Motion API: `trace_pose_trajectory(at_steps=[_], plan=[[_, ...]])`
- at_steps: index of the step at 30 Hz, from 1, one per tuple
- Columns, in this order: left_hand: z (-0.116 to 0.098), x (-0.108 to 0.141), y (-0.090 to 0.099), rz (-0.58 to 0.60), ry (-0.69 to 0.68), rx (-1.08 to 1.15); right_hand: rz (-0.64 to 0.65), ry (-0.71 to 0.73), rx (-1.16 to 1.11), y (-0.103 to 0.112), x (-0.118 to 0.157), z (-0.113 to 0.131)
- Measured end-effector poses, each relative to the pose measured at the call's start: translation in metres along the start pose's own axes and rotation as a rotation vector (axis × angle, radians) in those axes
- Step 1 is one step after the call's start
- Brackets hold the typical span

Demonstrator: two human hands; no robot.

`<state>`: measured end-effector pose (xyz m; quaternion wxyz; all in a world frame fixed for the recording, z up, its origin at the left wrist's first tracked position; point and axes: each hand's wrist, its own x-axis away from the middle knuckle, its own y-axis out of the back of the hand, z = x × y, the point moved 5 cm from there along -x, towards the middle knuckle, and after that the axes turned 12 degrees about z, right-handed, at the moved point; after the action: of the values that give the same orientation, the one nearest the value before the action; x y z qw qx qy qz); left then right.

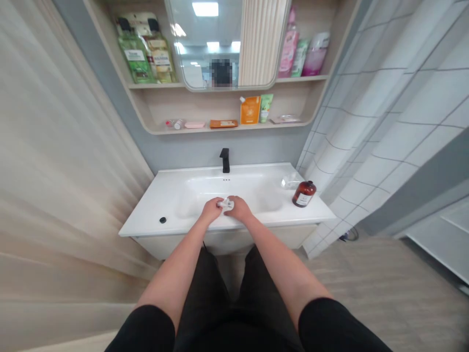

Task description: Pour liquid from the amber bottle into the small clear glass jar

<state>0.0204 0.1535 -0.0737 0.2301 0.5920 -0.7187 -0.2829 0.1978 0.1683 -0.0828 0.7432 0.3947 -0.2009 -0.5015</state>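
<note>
Both hands meet over the front part of the white sink basin. My left hand (211,210) is closed on one end of a small white and clear item (226,204), too small to make out clearly. The item's other end is in the closed fingers of my right hand (238,209). Behind them a black faucet (225,161) stands at the back of the white sink (198,187). On the counter to the right are a brown bottle (304,194) with a white label and a clear plastic item (290,181).
A small round black object (163,220) lies on the counter's left side. Above hangs a mirror cabinet (157,131) holding bottles, tubes and an orange pouch (250,110). A beige curtain (73,171) is at the left, a tiled white curtain (381,122) at the right.
</note>
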Motion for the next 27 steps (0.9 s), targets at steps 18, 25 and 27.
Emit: trace_pose_trajectory(at_steps=[18, 25, 27], plan=[[0.0074, -0.0007, 0.0065, -0.167, 0.118, 0.059, 0.002, -0.010, -0.041, 0.0023, 0.0010, 0.0029], [0.0054, -0.0013, -0.0006, -0.013, 0.010, 0.091, 0.027, -0.002, -0.022, 0.0011, 0.0008, 0.0030], [0.0067, -0.0011, 0.0008, -0.041, 0.022, 0.109, 0.019, -0.001, -0.025, 0.0014, 0.0010, 0.0031]])
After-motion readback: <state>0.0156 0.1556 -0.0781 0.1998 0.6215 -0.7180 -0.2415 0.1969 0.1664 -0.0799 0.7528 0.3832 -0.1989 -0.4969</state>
